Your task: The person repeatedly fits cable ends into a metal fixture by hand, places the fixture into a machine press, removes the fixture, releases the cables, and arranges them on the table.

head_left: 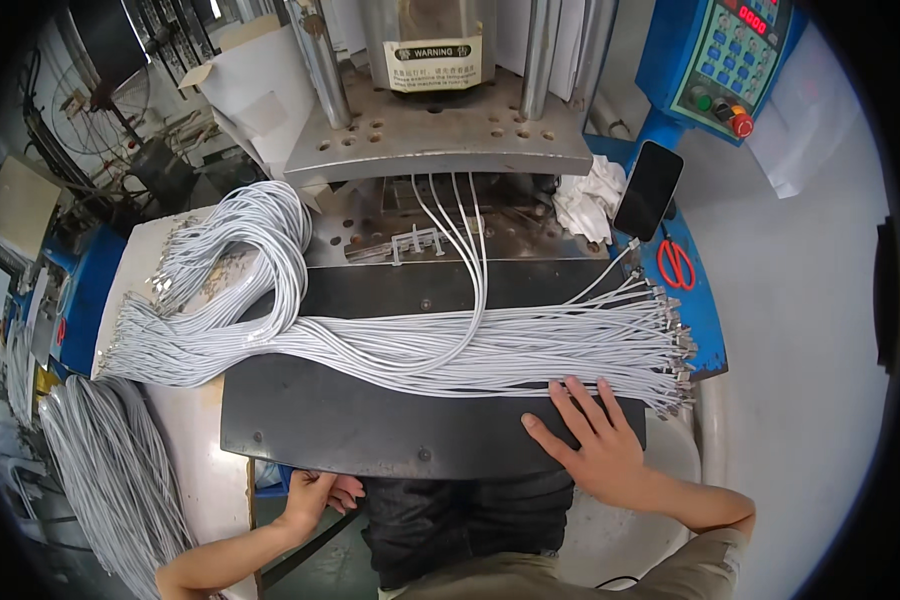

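A large bundle of thin grey cables (420, 345) lies across a black work plate (370, 420), its metal connector ends fanned out at the right (675, 345) and at the left (135, 310). My right hand (595, 440) rests flat on the plate's near right part, fingers spread, fingertips touching the lowest cables. My left hand (315, 495) sits below the plate's front edge, fingers curled against the underside; I cannot tell if it holds anything. Three cables (455, 215) run from the bundle up into the moulding machine (440, 130).
A blue control panel (730, 60) with buttons stands at the upper right. A black phone (648, 190), a white rag (590, 200) and red scissors (676, 265) lie right of the machine. More grey cables (100, 470) hang at the lower left.
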Action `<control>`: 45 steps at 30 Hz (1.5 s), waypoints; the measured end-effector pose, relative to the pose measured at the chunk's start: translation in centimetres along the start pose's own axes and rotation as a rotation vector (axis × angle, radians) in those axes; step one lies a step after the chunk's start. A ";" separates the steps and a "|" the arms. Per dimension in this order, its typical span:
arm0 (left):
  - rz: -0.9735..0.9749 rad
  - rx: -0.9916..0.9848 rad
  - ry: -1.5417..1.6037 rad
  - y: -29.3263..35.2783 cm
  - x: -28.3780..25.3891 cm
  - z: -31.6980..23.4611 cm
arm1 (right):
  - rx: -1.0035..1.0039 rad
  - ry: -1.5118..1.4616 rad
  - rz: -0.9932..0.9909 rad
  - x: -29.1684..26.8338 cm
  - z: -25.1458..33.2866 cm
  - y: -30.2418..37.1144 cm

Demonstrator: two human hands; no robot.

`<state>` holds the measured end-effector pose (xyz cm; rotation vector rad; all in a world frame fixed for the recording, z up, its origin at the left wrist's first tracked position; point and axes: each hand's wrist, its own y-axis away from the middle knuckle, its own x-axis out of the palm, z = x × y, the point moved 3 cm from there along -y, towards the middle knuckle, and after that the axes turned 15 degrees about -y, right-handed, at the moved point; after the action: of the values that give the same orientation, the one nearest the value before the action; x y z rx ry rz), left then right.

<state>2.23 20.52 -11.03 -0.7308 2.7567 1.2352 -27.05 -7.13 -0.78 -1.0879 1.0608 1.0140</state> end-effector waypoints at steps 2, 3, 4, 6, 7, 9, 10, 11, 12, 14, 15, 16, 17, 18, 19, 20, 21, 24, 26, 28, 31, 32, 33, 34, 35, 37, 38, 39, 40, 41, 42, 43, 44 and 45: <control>-0.003 0.000 0.006 0.3 0.0 0.0 | 0.005 -0.038 -0.011 -0.1 0.1 0.0; -0.003 -0.001 0.013 0.5 0.1 0.0 | 0.001 -0.035 -0.012 -0.2 0.2 0.0; -0.004 -0.001 0.019 0.7 0.1 0.0 | 0.004 -0.042 -0.013 -0.2 0.2 0.0; -0.011 -0.010 0.022 0.9 0.2 -0.2 | 0.009 -0.055 -0.013 -0.2 0.2 0.0; -0.015 -0.022 0.022 1.0 0.2 -0.3 | 0.005 -0.053 -0.015 -0.2 0.2 0.0; -0.024 -0.030 0.025 1.2 0.1 -0.4 | 0.003 -0.045 -0.012 -0.2 0.2 0.0; -0.019 -0.027 0.020 1.2 0.1 -0.4 | 0.002 -0.041 -0.011 -0.2 0.2 0.0; -0.015 -0.024 0.014 1.1 0.0 -0.4 | -0.002 -0.038 -0.013 -0.2 0.2 0.1; -0.010 -0.021 0.009 1.2 0.0 -0.4 | -0.001 -0.041 -0.005 -0.2 0.1 0.2; 0.003 -0.001 0.047 1.4 0.1 -0.4 | 0.001 -0.047 0.008 -0.3 0.1 0.0; 0.022 0.014 0.082 1.6 0.2 -0.4 | -0.004 -0.041 0.003 -0.7 0.2 -0.2; 0.041 0.030 0.116 1.8 0.4 -0.5 | 0.021 -0.107 0.038 -1.2 0.4 -0.1; 0.037 0.042 0.119 2.0 0.5 -0.7 | 0.046 -0.171 0.072 -2.1 0.7 -0.2; 0.098 0.047 0.087 2.1 1.0 -0.9 | 0.071 -0.233 0.108 -2.9 1.1 -0.4; 0.159 0.054 0.054 2.3 1.6 -1.1 | 0.066 -0.221 0.103 -4.2 1.5 -0.9; 0.207 0.055 0.022 2.8 2.2 -1.2 | 0.147 -0.501 0.123 -5.6 1.4 -1.8; 0.199 0.062 0.029 3.0 2.9 -1.7 | 0.234 -0.778 0.148 -6.9 1.3 -2.9; 0.503 0.394 -0.422 3.8 7.2 -5.9 | 0.433 -1.375 0.159 -7.7 -1.8 -7.0; 0.629 0.756 -0.524 5.7 10.4 -10.9 | 0.640 -1.796 0.183 -5.3 -5.6 -10.2; 0.686 0.912 -0.595 6.5 13.1 -14.1 | 0.713 -1.884 0.245 -2.4 -8.3 -13.4; 0.626 1.617 -0.422 5.6 13.9 -15.9 | 0.676 -2.029 0.461 -0.7 -8.1 -16.8; 0.480 1.644 -0.517 4.6 12.8 -16.6 | 0.669 -2.022 0.475 -1.3 -7.4 -16.8; 0.338 1.661 -0.608 3.8 11.4 -17.5 | 0.571 -1.963 0.400 -3.4 -5.8 -16.6; 0.139 1.570 -0.750 3.5 8.8 -18.3 | 0.462 -1.907 0.337 -5.4 -3.9 -16.8; -0.028 1.470 -0.883 2.7 5.9 -19.6 | 0.374 -1.857 0.254 -6.1 -3.3 -16.9; -0.370 1.353 -1.319 -0.2 1.1 -22.2 | 0.326 -1.551 0.051 -4.0 -4.5 -18.5; -0.459 1.343 -1.427 -1.2 -0.8 -22.6 | 0.256 -1.237 -0.121 -2.9 -5.3 -19.7; -0.548 1.331 -1.530 -2.0 -2.0 -23.0 | 0.191 -0.915 -0.279 -1.9 -5.6 -20.9; -0.544 1.333 -1.535 -2.2 -2.2 -23.9 | 0.194 -0.918 -0.283 -0.5 -5.7 -22.5; -0.482 1.285 -1.556 -2.4 -2.1 -24.8 | 0.240 -0.799 -0.366 0.6 -6.0 -24.1; -0.426 1.227 -1.574 -2.9 -2.3 -25.5 | 0.278 -0.683 -0.441 1.0 -6.2 -25.2; -0.374 1.167 -1.589 -3.2 -2.5 -25.6 | 0.274 -0.687 -0.440 0.5 -5.9 -25.4; -0.375 1.163 -1.589 -3.4 -2.7 -25.5 | 0.279 -0.827 -0.420 0.0 -5.6 -25.2; -0.464 1.287 -1.540 -3.5 -3.0 -25.4 | 0.287 -0.964 -0.398 -0.9 -5.1 -24.8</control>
<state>10.41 1.62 4.55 -0.0621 1.3251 -0.2658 -3.90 -16.44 3.71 -0.4287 0.1755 0.8627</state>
